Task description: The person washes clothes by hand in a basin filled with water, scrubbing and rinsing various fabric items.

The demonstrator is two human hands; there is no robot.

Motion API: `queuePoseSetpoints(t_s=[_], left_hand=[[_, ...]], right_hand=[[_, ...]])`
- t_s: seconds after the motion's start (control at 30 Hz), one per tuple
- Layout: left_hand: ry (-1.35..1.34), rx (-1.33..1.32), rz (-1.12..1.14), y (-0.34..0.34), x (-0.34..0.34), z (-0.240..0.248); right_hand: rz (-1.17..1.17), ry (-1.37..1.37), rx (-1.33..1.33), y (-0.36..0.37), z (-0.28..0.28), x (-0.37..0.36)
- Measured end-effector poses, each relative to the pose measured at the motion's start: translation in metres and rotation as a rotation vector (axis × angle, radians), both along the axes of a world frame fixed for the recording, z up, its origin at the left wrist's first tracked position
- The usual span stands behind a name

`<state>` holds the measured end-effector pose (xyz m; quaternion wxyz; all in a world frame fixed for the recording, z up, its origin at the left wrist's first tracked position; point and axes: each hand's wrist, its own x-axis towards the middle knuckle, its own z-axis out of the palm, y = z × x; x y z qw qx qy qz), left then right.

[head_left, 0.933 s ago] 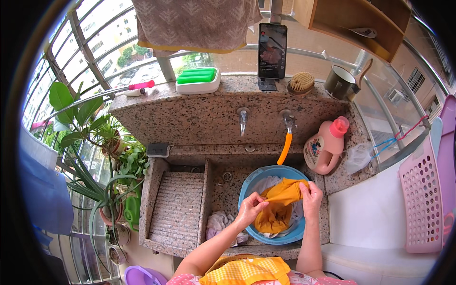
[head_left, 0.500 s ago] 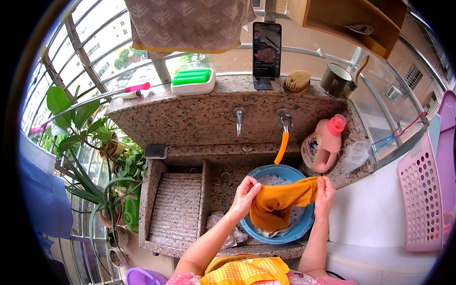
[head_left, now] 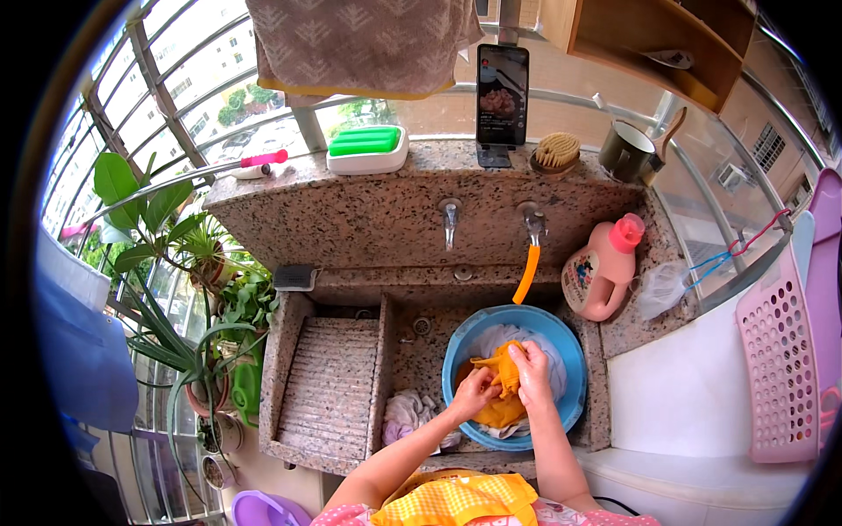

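Note:
A mustard-yellow cloth garment [head_left: 502, 410] is bunched up inside a blue basin [head_left: 576, 351]. Both hands grip it close together over the basin's middle. My left hand [head_left: 474, 393] has its fingers closed on the near left part of the cloth. My right hand [head_left: 530, 372] is wrapped round the gathered upper part. White laundry [head_left: 553, 355] lies under and behind the yellow garment in the basin. Just above the basin's far rim hangs an orange hose [head_left: 526, 275] fixed to the right tap [head_left: 533, 221].
The basin stands in a stone sink, beside a ribbed washboard [head_left: 329, 386]. Wet clothes [head_left: 410, 415] lie left of the basin. A pink detergent bottle [head_left: 602, 270] stands at the right. On the ledge are a green soap dish [head_left: 367, 149], a phone [head_left: 502, 96], a brush [head_left: 557, 152] and a mug [head_left: 625, 149].
Both hands have come together and down into the basin. The yellow garment, stretched between them before, is now bunched up. The view has shifted slightly.

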<state>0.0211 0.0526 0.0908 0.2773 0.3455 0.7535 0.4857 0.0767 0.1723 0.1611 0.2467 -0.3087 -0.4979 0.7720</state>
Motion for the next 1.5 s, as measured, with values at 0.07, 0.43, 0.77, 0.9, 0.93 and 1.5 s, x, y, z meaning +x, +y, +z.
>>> queuePoseSetpoints(t_s=[0.07, 0.43, 0.77, 0.9, 0.93, 1.5], left_hand=[[-0.304, 0.063, 0.031, 0.0, -0.004, 0.004], [-1.115, 0.501, 0.163, 0.009, -0.015, 0.051], [-1.159, 0.758, 0.072, 0.008, -0.024, 0.138], [-1.15, 0.822, 0.013, 0.004, -0.028, 0.158], [-1.146, 0.829, -0.01, 0.003, -0.031, 0.158], [-0.23, 0.097, 0.0, -0.034, -0.038, 0.08]], right_hand=[[0.022, 0.044, -0.051, 0.004, 0.007, 0.003], [0.557, 0.052, -0.031, 0.004, -0.002, 0.016], [0.61, -0.119, 0.451, 0.001, -0.031, 0.019], [0.574, -0.109, 0.66, 0.01, -0.033, 0.02], [0.591, -0.102, 0.622, 0.014, -0.037, 0.021], [-0.081, -0.054, 0.615, 0.011, 0.005, 0.02]])
